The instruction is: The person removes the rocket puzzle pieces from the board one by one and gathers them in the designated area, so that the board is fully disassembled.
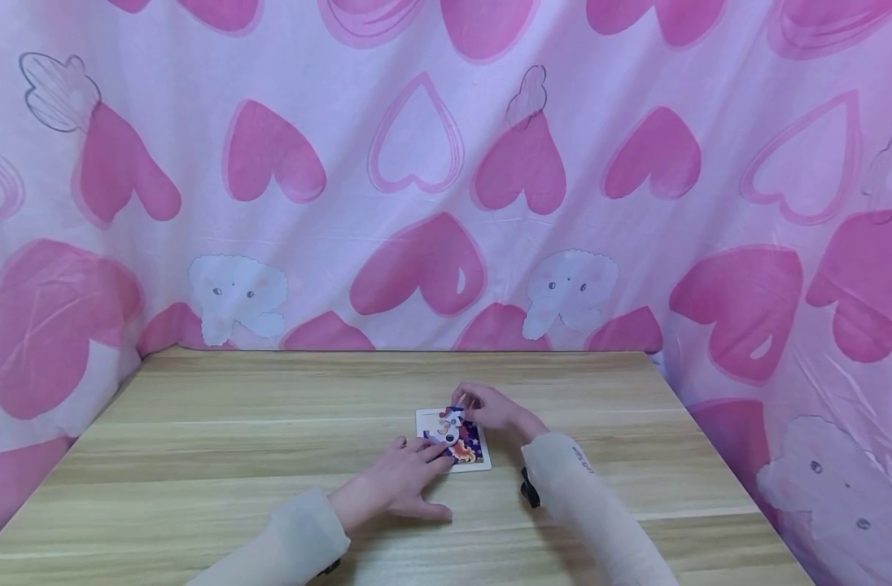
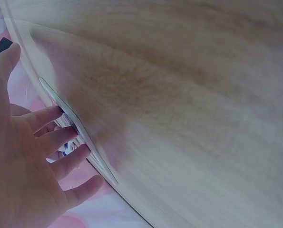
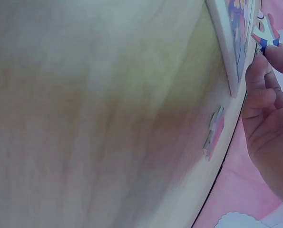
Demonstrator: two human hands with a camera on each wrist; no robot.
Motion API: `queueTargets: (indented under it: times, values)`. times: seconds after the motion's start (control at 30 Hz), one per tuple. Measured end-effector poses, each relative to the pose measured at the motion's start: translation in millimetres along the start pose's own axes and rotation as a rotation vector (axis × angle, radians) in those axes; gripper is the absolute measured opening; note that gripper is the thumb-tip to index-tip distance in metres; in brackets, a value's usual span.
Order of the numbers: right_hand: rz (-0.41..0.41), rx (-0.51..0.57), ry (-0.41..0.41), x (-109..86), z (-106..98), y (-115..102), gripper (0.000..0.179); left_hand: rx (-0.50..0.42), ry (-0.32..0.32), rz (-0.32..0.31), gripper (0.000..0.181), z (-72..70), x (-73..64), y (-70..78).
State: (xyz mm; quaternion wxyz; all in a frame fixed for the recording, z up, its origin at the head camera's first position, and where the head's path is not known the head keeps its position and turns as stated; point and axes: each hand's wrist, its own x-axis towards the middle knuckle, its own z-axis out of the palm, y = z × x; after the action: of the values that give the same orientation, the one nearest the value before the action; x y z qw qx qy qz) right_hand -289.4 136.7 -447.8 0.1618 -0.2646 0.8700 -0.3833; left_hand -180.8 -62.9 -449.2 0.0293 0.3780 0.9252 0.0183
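A small jigsaw puzzle in a white frame [image 1: 478, 467] lies on the wooden table, its picture dark blue with white and orange shapes. Spread fingers of my left hand [image 1: 405, 480] rest on the puzzle's left side, covering part of the picture. In the left wrist view those fingertips [image 2: 84, 151] lie along the frame's edge. At the far right corner, my right hand [image 1: 493, 409] pinches a puzzle piece [image 3: 267, 34] between thumb and fingers, tilted up over the frame. The hand hides that corner in the head view.
A loose puzzle piece [image 3: 214, 133] lies on the table [image 1: 270, 423] beside the frame, under the right hand. Behind the table and along its sides hangs a pink curtain [image 1: 417, 130] printed with hearts.
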Motion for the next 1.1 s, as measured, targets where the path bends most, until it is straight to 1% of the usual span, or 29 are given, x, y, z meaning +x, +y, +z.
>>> queueTargets:
  times: [0.13,0.2,0.3,0.4,0.53,0.7,0.8,1.1]
  values:
    - [0.061,0.029,0.013,-3.4,-4,3,0.025,0.013,0.008,-0.002,0.079,0.2,0.2,-0.1]
    - [0.061,0.028,0.016,-5.7,-7,4,0.026,0.019,0.011,-0.003,0.078,0.4,0.2,0.0]
    - [0.022,0.018,0.014,-9.3,-12,5,0.027,0.023,0.015,-0.002,0.078,0.7,0.0,0.1]
    - [0.003,0.021,0.012,-13.2,-17,8,0.027,0.018,0.015,-0.002,0.078,0.9,-0.2,0.2]
    - [0.031,0.044,0.023,-17.5,-22,13,0.026,0.014,0.019,0.006,0.078,0.1,-1.0,0.8]
    - [0.053,0.026,0.036,-22.9,-27,20,0.025,0.020,0.029,0.016,0.077,-1.2,-1.8,1.6]
    - [0.054,0.013,0.043,-26.8,-31,23,0.026,0.024,0.029,0.014,0.077,-1.5,-1.7,1.8]
    - [0.051,0.019,0.060,-43.1,-46,32,0.026,0.019,0.015,0.005,0.078,-1.7,-2.0,2.1]
